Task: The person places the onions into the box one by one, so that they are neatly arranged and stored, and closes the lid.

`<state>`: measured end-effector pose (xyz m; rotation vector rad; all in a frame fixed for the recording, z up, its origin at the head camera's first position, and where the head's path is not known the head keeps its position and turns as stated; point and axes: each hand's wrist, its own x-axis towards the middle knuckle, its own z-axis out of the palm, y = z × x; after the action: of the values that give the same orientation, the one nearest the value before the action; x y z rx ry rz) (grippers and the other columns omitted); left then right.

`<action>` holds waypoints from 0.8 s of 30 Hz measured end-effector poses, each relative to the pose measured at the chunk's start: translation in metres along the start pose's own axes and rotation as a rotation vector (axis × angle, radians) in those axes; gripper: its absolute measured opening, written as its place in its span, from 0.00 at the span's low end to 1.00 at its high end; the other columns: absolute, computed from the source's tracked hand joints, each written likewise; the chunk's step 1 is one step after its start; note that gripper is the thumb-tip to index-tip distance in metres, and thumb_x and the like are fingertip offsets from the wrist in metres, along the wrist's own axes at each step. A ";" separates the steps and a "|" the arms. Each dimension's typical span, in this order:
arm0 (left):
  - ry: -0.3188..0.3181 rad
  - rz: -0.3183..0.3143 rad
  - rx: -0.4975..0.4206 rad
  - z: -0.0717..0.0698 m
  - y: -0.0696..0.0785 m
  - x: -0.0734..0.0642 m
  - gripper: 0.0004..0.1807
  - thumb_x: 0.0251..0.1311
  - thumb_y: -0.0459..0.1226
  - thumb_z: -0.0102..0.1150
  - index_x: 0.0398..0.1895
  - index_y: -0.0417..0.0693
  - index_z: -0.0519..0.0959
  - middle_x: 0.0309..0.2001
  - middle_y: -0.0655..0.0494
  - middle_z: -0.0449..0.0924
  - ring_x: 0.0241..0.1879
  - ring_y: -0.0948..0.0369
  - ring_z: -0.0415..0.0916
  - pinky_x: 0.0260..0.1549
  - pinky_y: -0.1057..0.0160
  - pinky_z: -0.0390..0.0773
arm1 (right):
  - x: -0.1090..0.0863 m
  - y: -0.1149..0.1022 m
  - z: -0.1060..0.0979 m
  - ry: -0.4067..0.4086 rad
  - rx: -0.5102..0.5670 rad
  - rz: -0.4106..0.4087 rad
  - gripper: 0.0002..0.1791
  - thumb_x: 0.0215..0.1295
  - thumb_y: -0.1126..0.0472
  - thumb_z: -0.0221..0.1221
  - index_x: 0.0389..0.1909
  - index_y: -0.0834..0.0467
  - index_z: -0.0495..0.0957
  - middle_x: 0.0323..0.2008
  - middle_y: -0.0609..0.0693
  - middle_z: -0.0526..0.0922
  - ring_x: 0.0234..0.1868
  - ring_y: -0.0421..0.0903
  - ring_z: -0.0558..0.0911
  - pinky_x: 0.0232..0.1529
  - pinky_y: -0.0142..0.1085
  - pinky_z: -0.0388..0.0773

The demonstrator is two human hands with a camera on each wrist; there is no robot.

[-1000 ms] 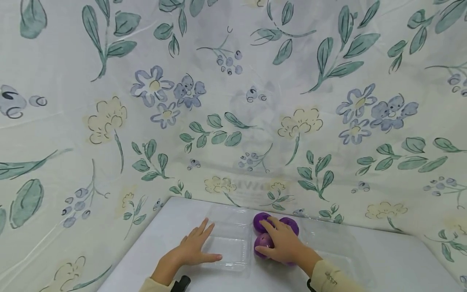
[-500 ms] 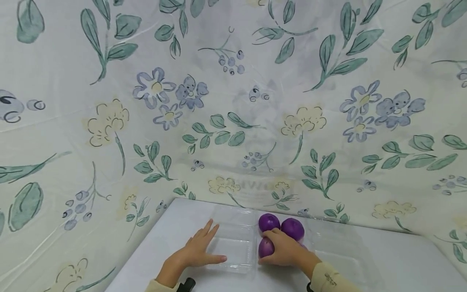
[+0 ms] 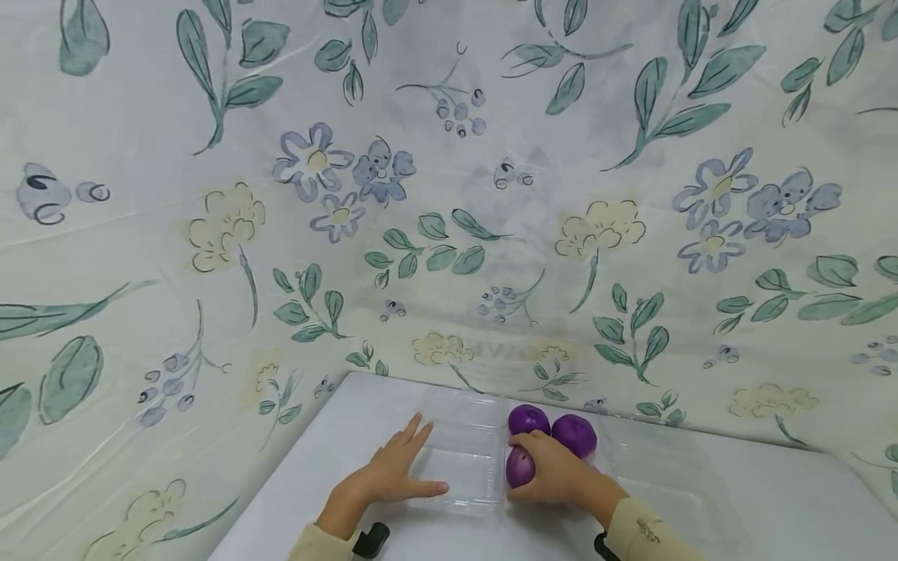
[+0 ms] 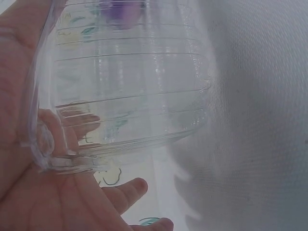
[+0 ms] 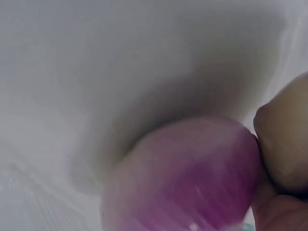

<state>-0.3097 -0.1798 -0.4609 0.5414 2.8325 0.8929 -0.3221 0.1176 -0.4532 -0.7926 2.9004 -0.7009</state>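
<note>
My right hand (image 3: 554,471) grips a red onion (image 3: 520,467) from the right, fingers over its far side and thumb at its near side. Up close in the right wrist view, the onion (image 5: 187,178) appears streaked pink and purple above the white surface. Two more purple onions, a left one (image 3: 529,419) and a right one (image 3: 574,435), lie just beyond that hand. My left hand (image 3: 389,473) has its fingers spread and straight, resting against the left side of a clear plastic container (image 3: 459,477). The container wall (image 4: 130,77) stands against the palm in the left wrist view.
A second clear plastic container (image 3: 662,487) lies right of the onions. Both containers sit on a white table (image 3: 779,499). A floral-patterned curtain (image 3: 449,312) hangs directly behind the table's far edge.
My right hand has drawn back from over the onions and closed its fingers round the nearest one. The left hand stays beside the container. The head view has shifted slightly.
</note>
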 end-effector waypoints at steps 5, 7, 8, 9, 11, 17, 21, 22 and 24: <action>0.004 -0.003 0.014 0.001 0.000 0.002 0.58 0.50 0.61 0.69 0.77 0.43 0.54 0.79 0.40 0.42 0.74 0.33 0.50 0.64 0.24 0.52 | -0.001 0.003 -0.013 0.048 -0.013 -0.035 0.43 0.40 0.44 0.75 0.59 0.59 0.75 0.54 0.55 0.78 0.52 0.53 0.80 0.51 0.53 0.80; 0.008 -0.010 0.022 0.001 0.001 0.003 0.58 0.49 0.61 0.70 0.77 0.44 0.54 0.79 0.41 0.42 0.74 0.34 0.50 0.64 0.24 0.52 | -0.001 0.003 -0.017 0.048 -0.021 -0.026 0.43 0.41 0.43 0.75 0.59 0.57 0.75 0.54 0.55 0.78 0.53 0.53 0.80 0.51 0.54 0.80; 0.008 -0.015 0.027 0.001 0.000 0.004 0.58 0.49 0.61 0.70 0.77 0.44 0.54 0.80 0.41 0.42 0.74 0.34 0.50 0.64 0.25 0.52 | -0.001 0.003 -0.018 0.047 -0.015 -0.015 0.43 0.42 0.43 0.75 0.59 0.57 0.75 0.55 0.56 0.78 0.53 0.54 0.80 0.51 0.54 0.80; 0.007 -0.020 0.027 0.000 0.001 0.004 0.58 0.49 0.61 0.70 0.77 0.45 0.54 0.80 0.41 0.42 0.74 0.34 0.50 0.64 0.25 0.52 | -0.001 0.002 -0.020 0.043 -0.007 -0.003 0.43 0.42 0.43 0.75 0.60 0.57 0.74 0.56 0.56 0.78 0.54 0.55 0.80 0.52 0.55 0.80; 0.002 -0.031 0.034 0.000 0.001 0.004 0.58 0.48 0.61 0.70 0.78 0.45 0.54 0.80 0.42 0.42 0.74 0.35 0.50 0.65 0.25 0.52 | -0.001 0.001 -0.023 0.035 0.010 0.025 0.43 0.43 0.43 0.75 0.61 0.57 0.74 0.57 0.58 0.78 0.55 0.57 0.80 0.53 0.56 0.79; -0.004 -0.038 0.050 0.002 0.000 0.005 0.59 0.48 0.62 0.70 0.78 0.46 0.54 0.80 0.43 0.42 0.74 0.36 0.51 0.65 0.26 0.53 | 0.001 -0.006 -0.027 0.041 0.063 0.063 0.45 0.44 0.43 0.75 0.63 0.59 0.72 0.59 0.60 0.76 0.56 0.58 0.79 0.52 0.58 0.79; -0.014 -0.038 0.022 0.003 0.000 0.003 0.59 0.49 0.61 0.70 0.78 0.46 0.53 0.80 0.42 0.41 0.74 0.35 0.50 0.65 0.25 0.52 | 0.001 -0.008 -0.023 0.033 0.083 0.047 0.44 0.45 0.43 0.75 0.62 0.59 0.73 0.57 0.59 0.77 0.54 0.56 0.80 0.51 0.57 0.80; -0.013 -0.038 0.017 0.003 0.000 0.004 0.58 0.49 0.61 0.70 0.78 0.46 0.53 0.80 0.42 0.41 0.74 0.35 0.50 0.64 0.25 0.51 | 0.002 -0.007 -0.023 0.031 0.085 0.040 0.44 0.45 0.43 0.75 0.62 0.58 0.73 0.57 0.58 0.77 0.54 0.56 0.80 0.51 0.57 0.80; -0.013 -0.035 0.008 0.003 0.000 0.005 0.58 0.49 0.60 0.70 0.78 0.45 0.54 0.80 0.42 0.41 0.74 0.35 0.49 0.64 0.24 0.51 | 0.004 -0.007 -0.022 0.033 0.090 0.027 0.43 0.45 0.42 0.74 0.61 0.58 0.73 0.56 0.58 0.77 0.53 0.56 0.80 0.50 0.57 0.80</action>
<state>-0.3135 -0.1763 -0.4629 0.4946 2.8261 0.8684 -0.3261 0.1191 -0.4304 -0.7380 2.8788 -0.8420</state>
